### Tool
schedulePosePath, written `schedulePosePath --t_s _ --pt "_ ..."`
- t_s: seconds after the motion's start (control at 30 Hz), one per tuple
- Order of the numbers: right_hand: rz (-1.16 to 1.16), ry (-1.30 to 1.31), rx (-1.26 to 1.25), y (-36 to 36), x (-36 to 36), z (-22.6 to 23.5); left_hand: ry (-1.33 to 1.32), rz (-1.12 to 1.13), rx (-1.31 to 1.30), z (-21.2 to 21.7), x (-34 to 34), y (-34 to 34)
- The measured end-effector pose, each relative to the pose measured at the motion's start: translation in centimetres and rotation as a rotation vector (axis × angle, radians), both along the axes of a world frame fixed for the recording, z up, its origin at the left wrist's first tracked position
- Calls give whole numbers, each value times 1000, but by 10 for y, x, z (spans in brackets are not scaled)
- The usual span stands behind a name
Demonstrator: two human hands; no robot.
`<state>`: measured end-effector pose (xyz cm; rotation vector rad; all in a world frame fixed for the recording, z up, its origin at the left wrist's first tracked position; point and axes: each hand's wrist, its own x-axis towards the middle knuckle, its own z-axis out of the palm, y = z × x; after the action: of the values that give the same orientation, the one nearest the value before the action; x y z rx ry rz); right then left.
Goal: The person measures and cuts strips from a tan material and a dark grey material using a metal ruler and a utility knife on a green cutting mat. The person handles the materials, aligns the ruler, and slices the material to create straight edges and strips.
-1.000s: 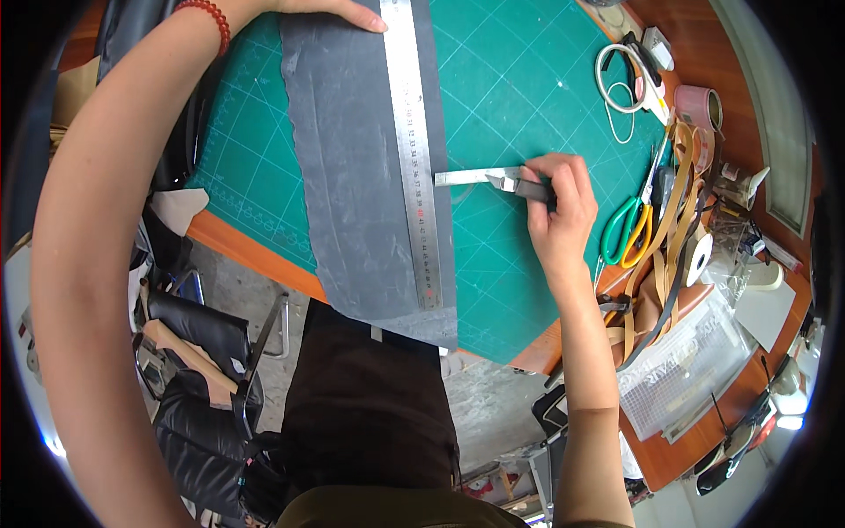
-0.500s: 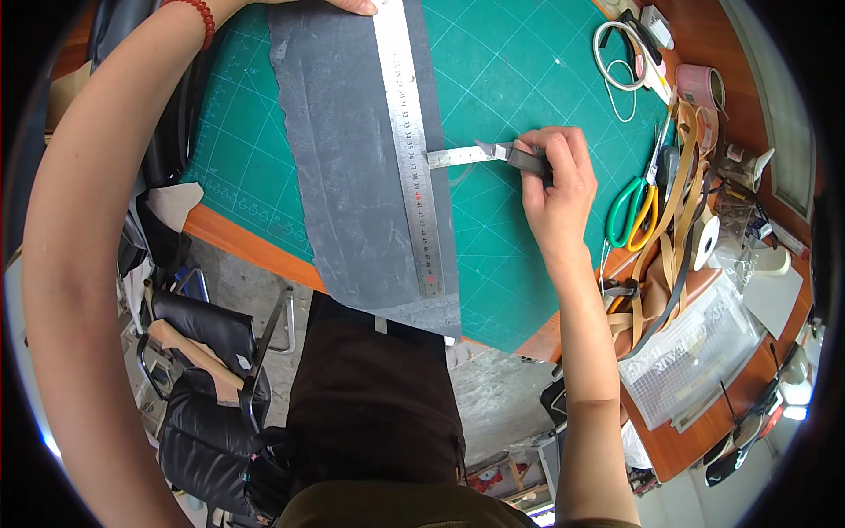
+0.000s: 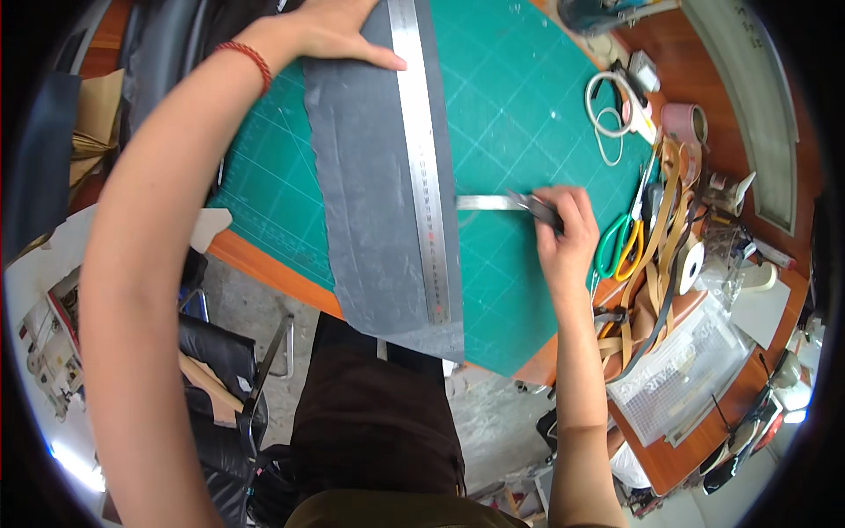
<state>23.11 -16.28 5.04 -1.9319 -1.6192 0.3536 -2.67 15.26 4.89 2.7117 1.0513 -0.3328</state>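
Fingers (image 3: 547, 208) of the right hand (image 3: 568, 238), right of centre, are closed around a dark-handled knife (image 3: 537, 207) whose flat blade (image 3: 484, 202) points left and meets the edge of the steel ruler (image 3: 421, 167). Largest in the frame is the green cutting mat (image 3: 519, 114), filling the upper middle. On it lies the grey leather sheet (image 3: 370, 194), running from top centre to lower centre, with the ruler along its right side. At top centre the left hand (image 3: 330, 31) presses flat, fingers spread, gripping nothing. A clean cut likely needs firm downward pressure on the ruler and the blade kept tight against it.
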Motion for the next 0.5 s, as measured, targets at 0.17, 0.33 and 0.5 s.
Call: schedulePosePath --t_s 0.17,0.33,0.5 --pt "-201 62 5 0 38 4 -93 28 144 -15 -6 -23" --pt "-136 192 -329 84 -9 42 5 98 44 7 1 -42" --pt "69 121 -119 192 -62 23 142 81 18 34 25 -35"
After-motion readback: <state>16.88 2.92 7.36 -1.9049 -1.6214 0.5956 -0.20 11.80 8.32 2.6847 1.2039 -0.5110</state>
